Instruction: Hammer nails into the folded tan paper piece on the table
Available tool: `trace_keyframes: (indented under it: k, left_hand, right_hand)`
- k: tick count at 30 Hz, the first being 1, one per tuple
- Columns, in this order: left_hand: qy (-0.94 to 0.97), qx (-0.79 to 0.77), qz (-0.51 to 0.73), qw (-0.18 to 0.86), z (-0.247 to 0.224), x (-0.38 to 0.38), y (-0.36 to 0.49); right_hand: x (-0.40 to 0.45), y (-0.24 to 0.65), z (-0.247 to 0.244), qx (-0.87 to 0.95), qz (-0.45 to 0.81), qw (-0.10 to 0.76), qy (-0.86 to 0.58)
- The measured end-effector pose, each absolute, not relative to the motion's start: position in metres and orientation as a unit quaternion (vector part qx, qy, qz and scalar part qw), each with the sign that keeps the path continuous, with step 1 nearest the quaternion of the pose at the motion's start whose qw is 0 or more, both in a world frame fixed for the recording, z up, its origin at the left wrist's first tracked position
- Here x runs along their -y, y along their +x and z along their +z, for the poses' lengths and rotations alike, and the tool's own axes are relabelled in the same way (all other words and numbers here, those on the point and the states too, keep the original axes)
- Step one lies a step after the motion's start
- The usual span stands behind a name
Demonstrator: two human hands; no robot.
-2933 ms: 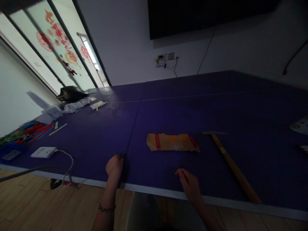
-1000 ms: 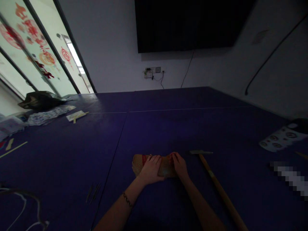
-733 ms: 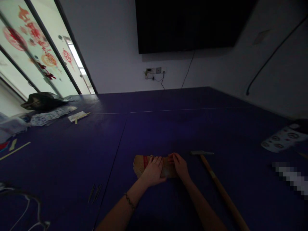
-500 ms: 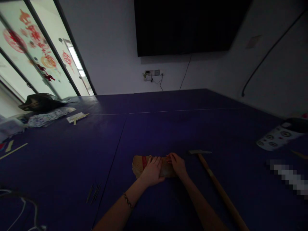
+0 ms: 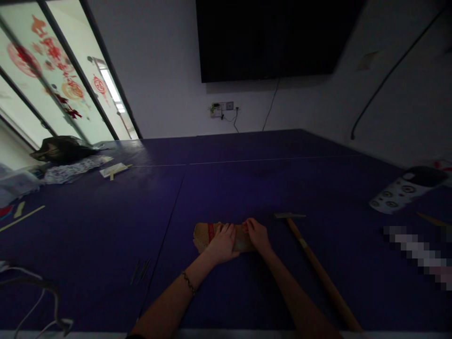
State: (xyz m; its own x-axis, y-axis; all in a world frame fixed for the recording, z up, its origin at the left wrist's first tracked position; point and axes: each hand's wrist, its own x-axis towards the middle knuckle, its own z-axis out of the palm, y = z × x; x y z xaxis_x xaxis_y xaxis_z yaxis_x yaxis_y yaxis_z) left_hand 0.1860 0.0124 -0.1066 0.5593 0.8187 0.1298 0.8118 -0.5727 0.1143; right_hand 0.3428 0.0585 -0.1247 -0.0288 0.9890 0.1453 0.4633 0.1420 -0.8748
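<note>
Cardboard strip (image 5: 243, 242) lies flat on the dark blue table (image 5: 212, 188), long axis roughly from 9 to 3 o'clock, a red band (image 5: 211, 231) crossing it toward 9. Left hand (image 5: 223, 245) is palm down over its middle, fingers extended and close together. Right hand (image 5: 258, 233) is at the 3 o'clock end, fingers bent in over the 1 o'clock corner; cannot tell whether they pinch the card.

Handling, by judgement: very light, liable to skid unless weighted by a palm. Likely stiffish but easily creased; the ragged 9 o'clock end would probably fray first. Dry surface should grip well. Best hold: flat palm at centre, or finger and thumb on a long edge.

From the card: hammer (image 5: 318, 268) with its head at 2 o'clock, thin dark rods (image 5: 135, 271) at 8.
</note>
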Motion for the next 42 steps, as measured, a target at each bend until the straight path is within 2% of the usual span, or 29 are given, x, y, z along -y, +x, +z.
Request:
trace_keyframes:
  k: [8,19,24,29,34,38,42]
  left_hand:
    - [0.866,-0.474,0.158,0.036,-0.100,-0.013,0.182]
    - [0.862,-0.479,0.159,0.044,-0.100,-0.018,0.182]
    - [0.869,-0.476,0.126,0.044,-0.087,-0.022,0.187]
    - [0.872,-0.473,0.095,0.079,-0.076,-0.035,0.193]
    - [0.840,-0.485,0.214,0.118,-0.090,-0.045,0.194]
    - [0.821,-0.438,0.338,0.139,-0.101,-0.042,0.192]
    - [0.854,-0.403,0.321,0.073,-0.103,-0.036,0.192]
  right_hand:
    - [-0.062,0.343,-0.124,0.644,0.321,0.407,-0.562]
    - [-0.050,0.341,-0.104,0.607,0.312,0.508,-0.526]
    - [-0.046,0.339,-0.091,0.606,0.366,0.511,-0.487]
    - [-0.048,0.337,-0.099,0.577,0.422,0.504,-0.483]
    - [-0.052,0.340,-0.106,0.558,0.461,0.509,-0.466]
    - [-0.054,0.343,-0.108,0.547,0.471,0.513,-0.464]
    - [-0.054,0.344,-0.108,0.536,0.473,0.518,-0.470]
